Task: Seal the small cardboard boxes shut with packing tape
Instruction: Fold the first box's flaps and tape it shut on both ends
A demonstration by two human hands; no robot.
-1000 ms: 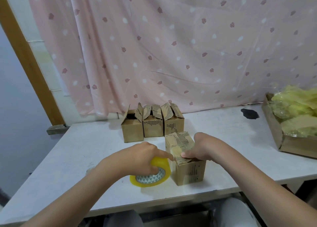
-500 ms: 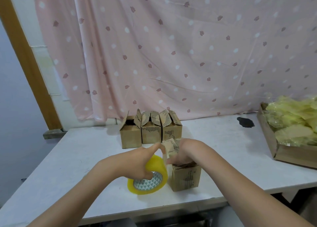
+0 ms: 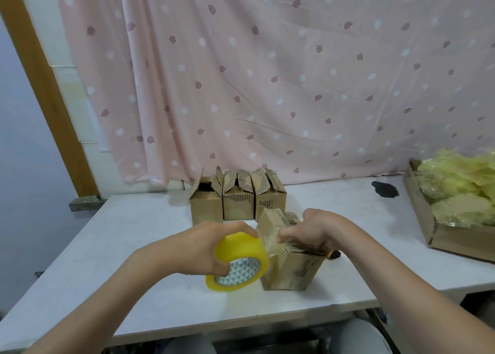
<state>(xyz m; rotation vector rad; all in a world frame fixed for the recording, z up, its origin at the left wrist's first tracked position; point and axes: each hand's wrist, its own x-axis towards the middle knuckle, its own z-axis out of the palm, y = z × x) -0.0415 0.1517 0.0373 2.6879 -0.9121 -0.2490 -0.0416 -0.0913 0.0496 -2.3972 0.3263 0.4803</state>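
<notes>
A person sat at a white table (image 3: 134, 246), both bare forearms reaching forward. The left hand (image 3: 203, 246) was curled around a roll of yellow packing tape (image 3: 238, 262), held on edge just left of a small cardboard box (image 3: 292, 268) near the table's front edge. A clear strip of tape (image 3: 270, 242) ran from the roll onto the box's upper left corner. The right hand (image 3: 308, 233) rested on top of the box, fingers bent and pinching at the tape end there. A small yellow and black object (image 3: 333, 254), mostly hidden, lay just behind the box. Three more small boxes (image 3: 238, 203) stood side by side behind, flaps raised. At the far right, a shallow cardboard tray (image 3: 428, 219) held crumpled yellow plastic (image 3: 460, 190). A pink patterned curtain (image 3: 267, 72) hung behind.
</notes>
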